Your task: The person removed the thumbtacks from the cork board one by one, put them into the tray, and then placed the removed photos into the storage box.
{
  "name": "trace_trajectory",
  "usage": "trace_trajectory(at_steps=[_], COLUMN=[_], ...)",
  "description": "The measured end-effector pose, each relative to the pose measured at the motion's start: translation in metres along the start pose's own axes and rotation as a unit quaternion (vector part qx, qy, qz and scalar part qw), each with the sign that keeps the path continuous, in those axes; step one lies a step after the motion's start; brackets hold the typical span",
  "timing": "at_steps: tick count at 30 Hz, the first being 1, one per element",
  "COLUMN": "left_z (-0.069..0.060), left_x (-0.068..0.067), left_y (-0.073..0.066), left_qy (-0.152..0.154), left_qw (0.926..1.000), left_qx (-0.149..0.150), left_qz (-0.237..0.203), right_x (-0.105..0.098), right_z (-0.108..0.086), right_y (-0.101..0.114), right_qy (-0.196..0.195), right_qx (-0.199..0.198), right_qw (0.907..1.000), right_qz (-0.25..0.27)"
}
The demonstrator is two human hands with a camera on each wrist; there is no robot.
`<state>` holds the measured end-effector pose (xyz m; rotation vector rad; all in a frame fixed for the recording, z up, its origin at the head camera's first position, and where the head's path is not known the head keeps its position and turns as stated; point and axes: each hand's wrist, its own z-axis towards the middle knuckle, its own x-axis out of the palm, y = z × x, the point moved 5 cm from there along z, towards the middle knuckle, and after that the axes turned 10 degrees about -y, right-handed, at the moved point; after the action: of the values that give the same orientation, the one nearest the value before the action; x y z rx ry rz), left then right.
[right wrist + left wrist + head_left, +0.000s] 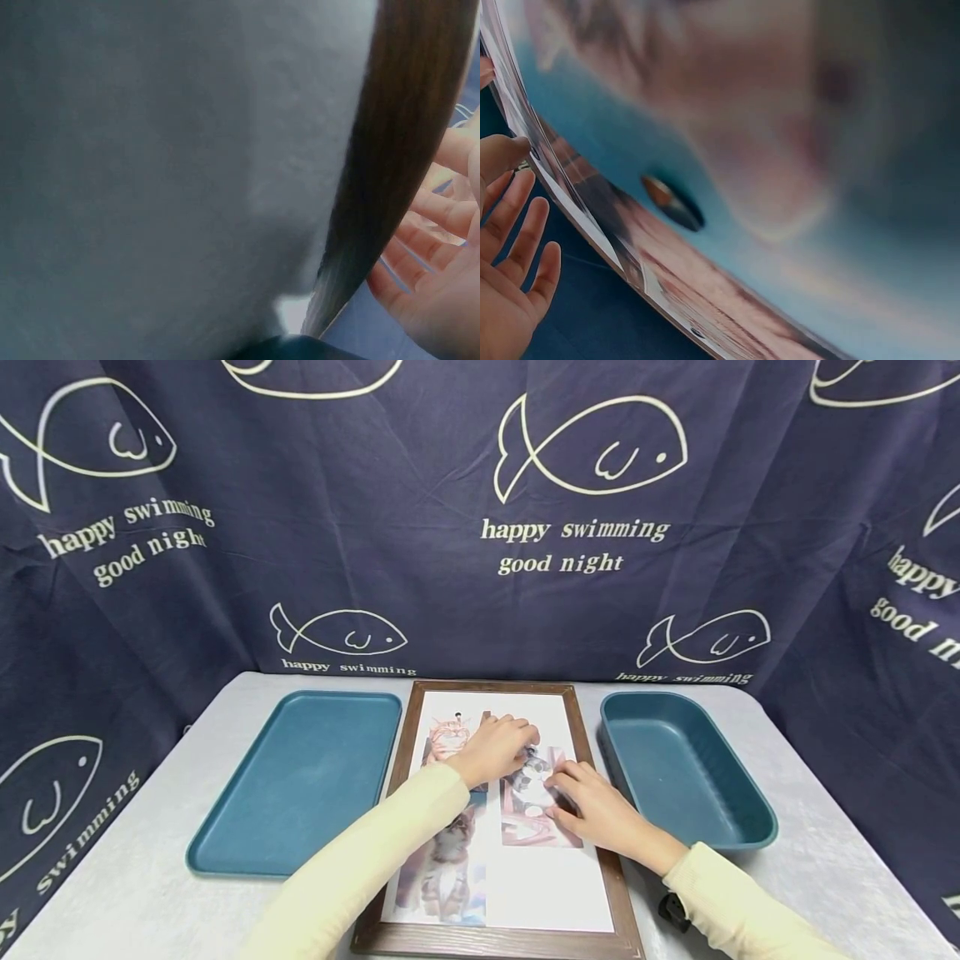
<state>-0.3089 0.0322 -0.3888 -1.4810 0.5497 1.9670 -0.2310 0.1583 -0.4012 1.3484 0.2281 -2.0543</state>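
A brown-framed white board [551,893] carries several cat pictures. My left hand [498,747] reaches over the middle, fingertips bent down at the top of the grey cat picture [528,822]. In the left wrist view the fingers of that hand [514,262] are spread and loosely bent beside the glossy picture surface [727,165]. My right hand [600,806] rests its fingertips on the grey cat picture's right side; the right wrist view shows its fingers [431,232] spread beside the frame [401,112]. An orange cat picture [448,735] and a tabby kitten picture [446,877] lie on the left.
A flat blue-green tray [300,785] lies left of the board. A deeper blue-green bin [686,777] stands to its right. Near the right sleeve is a small black object [674,911]. A dark blue fish-print curtain [450,527] hangs behind the table.
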Motion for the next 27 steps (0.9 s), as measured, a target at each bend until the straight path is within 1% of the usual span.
trace_trajectory(at_steps=[5, 10, 15, 22, 27], left_z=[0.003, 0.006, 0.009, 0.013, 0.015], left_x=[0.002, 0.005, 0.004, 0.006, 0.009], left_y=[0.001, 0.0, -0.001, 0.002, 0.003], left_qy=[0.004, 0.01, 0.004, 0.005, -0.007], left_qw=[0.9999, 0.9999, 0.9999, 0.9996, 0.9995], left_qx=[-0.001, 0.004, 0.008, -0.001, 0.009], left_qz=[-0.016, -0.008, -0.008, -0.026, -0.03], right_x=[0.001, 0.001, 0.001, 0.0, -0.001], right_z=[0.0, 0.001, 0.0, 0.0, 0.0], right_y=[0.0, -0.001, -0.001, -0.001, 0.0], right_qy=[0.002, 0.002, 0.002, -0.003, -0.009], right_qx=[0.001, 0.0, 0.002, 0.004, 0.007], right_qw=[1.0, 1.0, 1.0, 0.9999, 0.9998], right_qz=[0.004, 0.005, 0.009, 0.015, 0.017])
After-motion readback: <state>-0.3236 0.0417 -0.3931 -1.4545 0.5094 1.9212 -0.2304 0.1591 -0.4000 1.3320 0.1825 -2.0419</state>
